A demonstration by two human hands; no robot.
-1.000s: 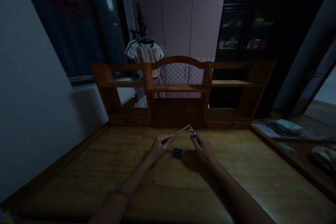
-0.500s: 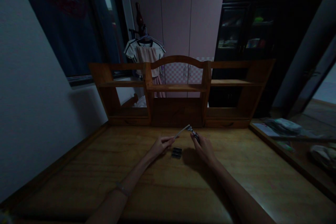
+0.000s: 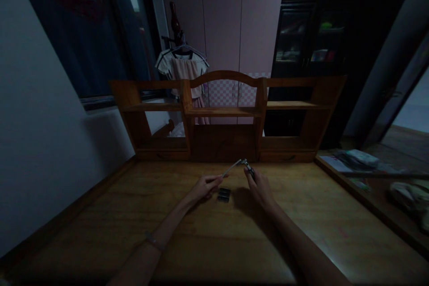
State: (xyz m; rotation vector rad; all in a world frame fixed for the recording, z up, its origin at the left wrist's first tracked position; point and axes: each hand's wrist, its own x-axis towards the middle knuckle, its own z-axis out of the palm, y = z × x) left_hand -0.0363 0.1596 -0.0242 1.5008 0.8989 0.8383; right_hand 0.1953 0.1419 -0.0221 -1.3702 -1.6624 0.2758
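Roughly, rod (image 3: pixel 232 168): thin, light, probably stiff — left hand (image 3: pixel 203 186) pinches its near end.
tool (image 3: pixel 249 168): small; right hand (image 3: pixel 260 188) clasps its base.

A shelf hutch (image 3: pixel 228 111) stands at the back of the desk (image 3: pixel 201 241). Before it, between the left hand (image 3: pixel 203 187) and right hand (image 3: pixel 259 190), lies what may be a cartridge block (image 3: pixel 224 194); a thin tool (image 3: pixel 234 166) spans both hands above it.
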